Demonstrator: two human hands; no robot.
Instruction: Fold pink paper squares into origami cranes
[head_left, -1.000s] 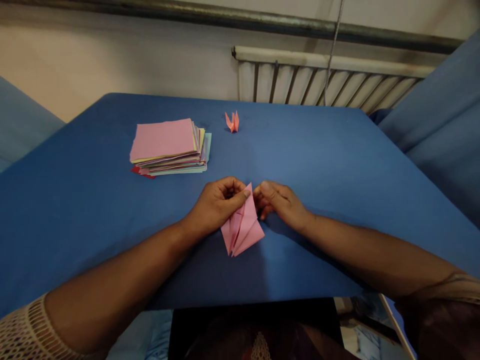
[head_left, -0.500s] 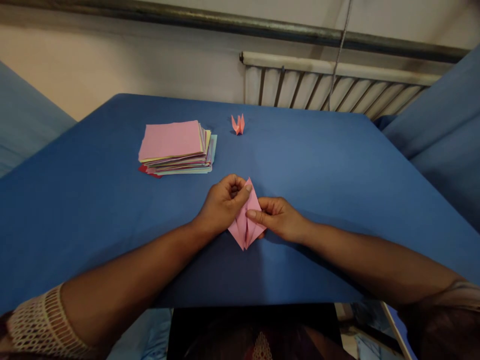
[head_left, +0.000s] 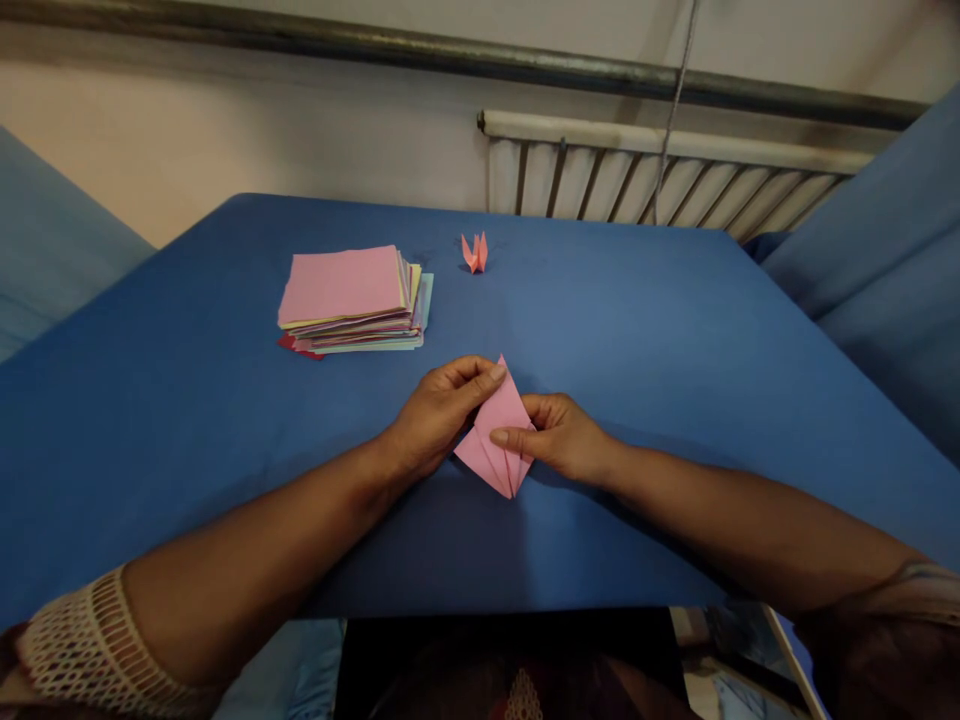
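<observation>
Between my two hands is a folded piece of pink paper [head_left: 495, 455], roughly kite-shaped, with layered creases towards its lower point. My left hand [head_left: 444, 408] pinches it near the top corner, thumb on the front face. From the right side, my right hand [head_left: 561, 436] grips its edge, the thumb lying across the middle and the fingers mostly hidden behind. Farther back stands a small pink origami figure [head_left: 475, 254] with pointed tips.
A stack of coloured paper [head_left: 341, 288], pink on top, lies at the back left of the blue-covered table [head_left: 660, 320]. Behind the table's far edge are a radiator [head_left: 577, 170] and a pipe [head_left: 450, 45] along the wall. Blue cloth hangs at both sides.
The pink paper's lower part has shifted: the two flaps with a gap between them now look overlapped, and the bottom point sits farther right. Both hands keep hold of it.
</observation>
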